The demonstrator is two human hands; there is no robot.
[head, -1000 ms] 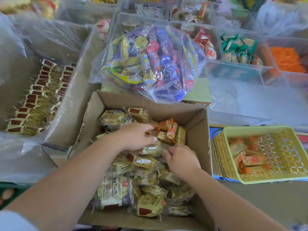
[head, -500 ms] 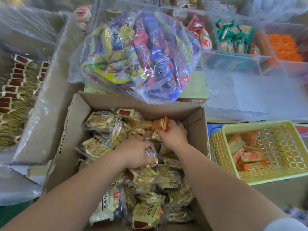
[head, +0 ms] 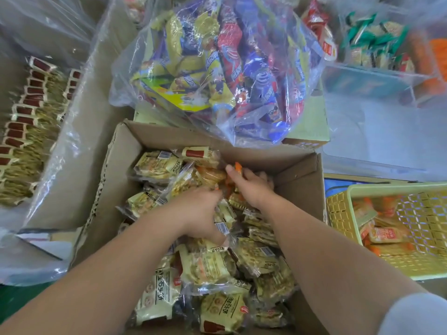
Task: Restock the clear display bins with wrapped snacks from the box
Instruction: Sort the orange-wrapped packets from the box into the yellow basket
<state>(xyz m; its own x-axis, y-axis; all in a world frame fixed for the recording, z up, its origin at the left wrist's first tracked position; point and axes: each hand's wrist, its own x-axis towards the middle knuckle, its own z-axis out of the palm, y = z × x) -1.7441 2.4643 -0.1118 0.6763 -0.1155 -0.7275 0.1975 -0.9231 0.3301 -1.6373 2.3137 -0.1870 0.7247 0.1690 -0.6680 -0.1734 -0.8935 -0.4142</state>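
Right hand [head: 251, 187] is clamped on an orange-wrapped snack [head: 238, 168]. Thumb and fingers are curled round it, and one orange end pokes out above the thumb. Can't tell how many packs are in that grip.

The grab is in the far right corner of the cardboard box [head: 297, 170], which looks like where the orange ones sit. Loose orange packs [head: 210, 176] lie just left of the grip. Everything nearer the person is yellow-wrapped snacks [head: 208, 264].

Left hand [head: 200, 213] lies palm down on the yellow pile, just left of and nearer than the right hand. Its fingers reach toward the same orange patch. The tips are blurred and partly buried, so I can't tell whether it pinches anything or only presses. Likely purpose is to pin the loose yellow packs so the orange ones come out without dragging neighbours.

Yellow basket [head: 338, 213] stands right of the grip, outside the box wall. Staged orange packs [head: 384, 235] of the same look lie in it. Reads as a sort-by-type carrier, placed for a short swing over the wall.

Clear display bins [head: 387, 136] lie beyond the grip, up and right, and the farther ones hold other wrapped goods.

Clear bag of mixed snacks [head: 217, 68] sits on a carton just beyond the box. It overhangs the far edge close above the grip. Risk is snagging that film on the lift.
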